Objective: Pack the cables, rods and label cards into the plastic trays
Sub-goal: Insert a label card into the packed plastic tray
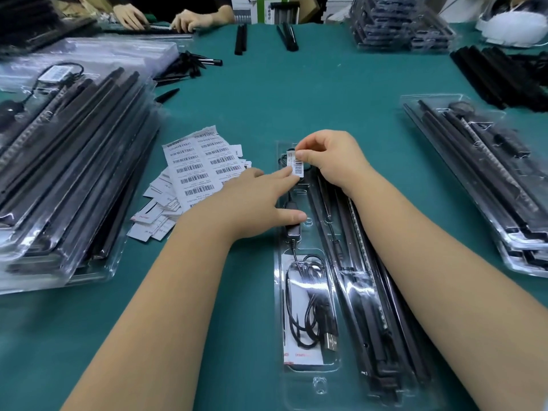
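head view: on the green table (296, 93) a long clear plastic tray (321, 384) lies lengthwise in front of the person, its near end toward the camera. in its left compartment a coiled black cable (308, 310) with a usb plug (330, 341) sits on top of a white card (302, 358), and the cable's inline switch lies further up that side, just under the left thumb. dark rods (382, 315) fill the tray's right side, running its full length. the right hand (335, 157) hovers over the far end of the tray, thumb and forefinger pinching the top of a small white barcode label (298, 164), the other fingers curled. the left hand (255, 200) reaches in from the left, fingers nearly straight, its fingertips touching the lower edge of the same label and its thumb resting on the tray's left part. left of the hands a sheet of barcode labels (198, 167) lies on a loose heap of small white label cards (157, 215). further left is a stack of packed trays (68, 173) with rods inside, and on the right a shorter stack of filled trays (486, 173). loose black rods (501, 75) lie at the far right, and 2 pairs of black rods (284, 37) lie near the far edge. another person's hands (184, 20) work at the far side of the table, beside further stacked trays (397, 25).
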Action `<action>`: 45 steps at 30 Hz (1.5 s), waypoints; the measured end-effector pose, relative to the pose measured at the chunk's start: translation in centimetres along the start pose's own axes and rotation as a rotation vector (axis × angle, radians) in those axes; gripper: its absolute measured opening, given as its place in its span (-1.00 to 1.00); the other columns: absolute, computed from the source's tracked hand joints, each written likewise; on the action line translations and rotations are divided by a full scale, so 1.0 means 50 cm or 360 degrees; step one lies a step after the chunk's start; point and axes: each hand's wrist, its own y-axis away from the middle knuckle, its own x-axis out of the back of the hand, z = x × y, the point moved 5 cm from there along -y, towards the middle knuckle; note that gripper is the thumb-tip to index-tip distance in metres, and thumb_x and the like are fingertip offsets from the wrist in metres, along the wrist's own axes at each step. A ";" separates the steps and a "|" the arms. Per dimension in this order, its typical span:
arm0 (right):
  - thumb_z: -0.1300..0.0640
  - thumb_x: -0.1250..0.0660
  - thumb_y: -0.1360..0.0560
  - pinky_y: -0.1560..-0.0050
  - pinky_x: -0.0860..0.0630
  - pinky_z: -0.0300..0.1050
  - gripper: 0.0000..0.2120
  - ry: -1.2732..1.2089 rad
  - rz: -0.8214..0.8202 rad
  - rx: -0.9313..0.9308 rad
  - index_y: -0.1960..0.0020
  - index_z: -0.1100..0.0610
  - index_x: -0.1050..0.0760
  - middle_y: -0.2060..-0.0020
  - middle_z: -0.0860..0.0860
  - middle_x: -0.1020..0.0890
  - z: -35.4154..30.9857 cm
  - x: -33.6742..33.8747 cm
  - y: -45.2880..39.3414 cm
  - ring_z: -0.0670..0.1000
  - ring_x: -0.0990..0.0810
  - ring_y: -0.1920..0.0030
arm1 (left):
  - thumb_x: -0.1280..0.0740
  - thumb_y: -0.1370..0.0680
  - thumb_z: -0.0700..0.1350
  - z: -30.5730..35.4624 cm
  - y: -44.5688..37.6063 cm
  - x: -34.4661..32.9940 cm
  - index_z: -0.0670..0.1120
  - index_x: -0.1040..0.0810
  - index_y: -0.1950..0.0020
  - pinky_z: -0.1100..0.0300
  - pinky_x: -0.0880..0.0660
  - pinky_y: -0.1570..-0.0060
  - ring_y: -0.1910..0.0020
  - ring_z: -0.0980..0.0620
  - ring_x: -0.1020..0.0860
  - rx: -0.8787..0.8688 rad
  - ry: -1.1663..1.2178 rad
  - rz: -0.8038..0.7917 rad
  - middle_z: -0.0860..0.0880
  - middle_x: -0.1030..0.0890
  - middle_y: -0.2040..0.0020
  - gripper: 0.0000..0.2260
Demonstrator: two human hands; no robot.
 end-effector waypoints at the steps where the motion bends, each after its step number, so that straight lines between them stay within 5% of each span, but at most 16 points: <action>1: 0.09 -0.42 -0.46 -0.10 -0.50 -0.07 -0.90 0.0027 0.0000 0.0005 0.18 -0.07 -0.54 0.20 -0.13 -0.61 0.000 -0.002 0.000 -0.05 -0.59 0.04 | -0.18 -0.52 0.30 0.000 -0.001 -0.001 0.19 -0.06 -0.54 -0.05 -0.19 -0.39 -0.45 0.01 -0.11 -0.0008 -0.0005 -0.0015 0.28 -0.03 -0.53 -0.36; 5: 0.00 -0.47 -0.38 0.02 -0.48 -0.09 -0.83 0.0217 -0.0026 0.0099 0.09 -0.09 -0.50 0.19 -0.20 -0.53 -0.002 -0.003 -0.008 -0.13 -0.50 0.15 | -0.19 -0.52 0.27 0.005 -0.003 0.002 0.16 -0.11 -0.53 0.00 -0.25 -0.32 -0.37 -0.02 -0.20 -0.0046 -0.0025 0.0013 0.27 -0.14 -0.51 -0.38; 9: -0.29 -0.34 -0.39 -0.14 -0.32 0.01 -0.44 0.0874 -0.0065 0.0217 -0.31 -0.09 -0.38 -0.24 -0.08 -0.45 -0.007 -0.015 -0.026 0.01 -0.35 -0.27 | -0.21 -0.53 0.25 0.008 0.000 0.007 0.11 -0.18 -0.52 0.03 -0.27 -0.27 -0.34 -0.04 -0.23 -0.0048 -0.0056 0.0054 0.20 -0.24 -0.49 -0.41; 11: -0.35 -0.21 -0.44 -0.23 -0.21 0.07 -0.46 0.1079 -0.0160 0.0214 -0.34 -0.13 -0.37 -0.33 -0.06 -0.42 -0.002 -0.023 -0.037 0.07 -0.25 -0.36 | -0.21 -0.53 0.25 0.011 0.000 0.007 0.09 -0.21 -0.50 0.01 -0.28 -0.29 -0.33 -0.05 -0.25 -0.0036 -0.0097 0.0039 0.18 -0.21 -0.51 -0.42; 18: -0.14 -0.21 -0.56 -0.15 -0.23 0.05 -0.77 0.0883 -0.0083 0.0126 -0.14 -0.15 -0.55 -0.20 -0.04 -0.50 -0.001 -0.019 -0.066 0.11 -0.31 -0.29 | -0.22 -0.54 0.25 0.014 0.000 0.007 0.06 -0.22 -0.51 -0.05 -0.26 -0.34 -0.43 -0.06 -0.23 -0.0019 -0.0128 0.0008 0.15 -0.11 -0.55 -0.41; 26: -0.32 -0.27 -0.43 -0.38 -0.08 0.12 -0.34 0.0986 -0.0475 0.0253 -0.46 -0.12 -0.26 -0.45 -0.05 -0.29 0.014 -0.008 -0.039 0.04 -0.13 -0.46 | -0.28 -0.45 0.32 -0.001 0.000 0.009 0.03 -0.32 -0.40 0.07 -0.39 0.03 0.00 -0.01 -0.41 0.0136 -0.0010 0.0069 -0.02 -0.52 -0.15 -0.38; 29: -0.29 -0.34 -0.40 -0.42 -0.08 0.08 -0.28 0.0905 -0.0532 0.0288 -0.47 -0.06 -0.25 -0.46 -0.04 -0.28 0.009 -0.002 -0.022 0.04 -0.14 -0.47 | -0.30 -0.43 0.33 -0.005 -0.001 0.007 -0.06 -0.40 -0.22 0.06 -0.41 0.03 -0.02 -0.05 -0.46 0.0203 0.0063 0.0035 -0.03 -0.53 -0.10 -0.44; 32: -0.20 -0.34 -0.46 -0.44 -0.12 -0.06 -0.43 0.0355 -0.0241 0.0149 -0.40 -0.03 -0.36 -0.41 -0.03 -0.34 0.010 0.034 -0.003 0.00 -0.19 -0.45 | -0.33 -0.42 0.31 0.001 0.003 0.015 -0.08 -0.44 -0.05 0.06 -0.41 0.04 0.01 -0.05 -0.45 0.0159 0.0070 0.0092 -0.03 -0.52 0.00 -0.52; 35: -0.17 -0.25 -0.52 -0.43 -0.20 0.03 -0.52 -0.0019 0.0106 -0.0251 -0.38 -0.01 -0.37 -0.39 0.00 -0.36 0.031 0.076 0.032 0.01 -0.26 -0.43 | -0.32 -0.45 0.29 0.014 0.007 0.025 -0.14 -0.48 -0.13 0.02 -0.41 -0.06 -0.08 -0.08 -0.44 0.0087 -0.0086 0.0144 -0.06 -0.52 -0.03 -0.48; 38: -0.10 -0.30 -0.50 -0.30 -0.33 -0.05 -0.51 0.0047 0.0188 -0.0423 -0.38 0.03 -0.37 -0.34 0.01 -0.42 0.043 0.115 0.116 0.00 -0.40 -0.31 | -0.33 -0.47 0.26 0.019 0.013 0.027 -0.12 -0.45 -0.29 -0.01 -0.45 -0.13 -0.14 -0.08 -0.48 0.0146 -0.0075 0.0173 -0.07 -0.56 -0.15 -0.43; 42: -0.22 -0.30 -0.46 -0.06 -0.35 -0.16 -0.38 0.0773 -0.0344 -0.0423 -0.43 0.00 -0.31 -0.25 -0.08 -0.49 0.038 0.131 0.263 -0.09 -0.47 -0.08 | -0.40 -0.47 0.15 0.029 0.021 0.026 -0.13 -0.46 -0.27 0.03 -0.52 -0.03 0.02 -0.06 -0.56 0.0258 0.0132 0.0225 -0.07 -0.58 -0.07 -0.49; 45: -0.32 -0.26 -0.40 -0.02 -0.33 -0.16 -0.23 0.0861 -0.0345 -0.0459 -0.51 -0.05 -0.15 -0.28 -0.11 -0.47 0.031 0.140 0.320 -0.07 -0.47 -0.14 | -0.46 -0.45 0.02 0.031 0.027 0.027 -0.15 -0.45 -0.29 0.00 -0.60 0.11 0.22 -0.08 -0.63 0.0332 0.0414 0.0263 -0.08 -0.58 0.00 -0.51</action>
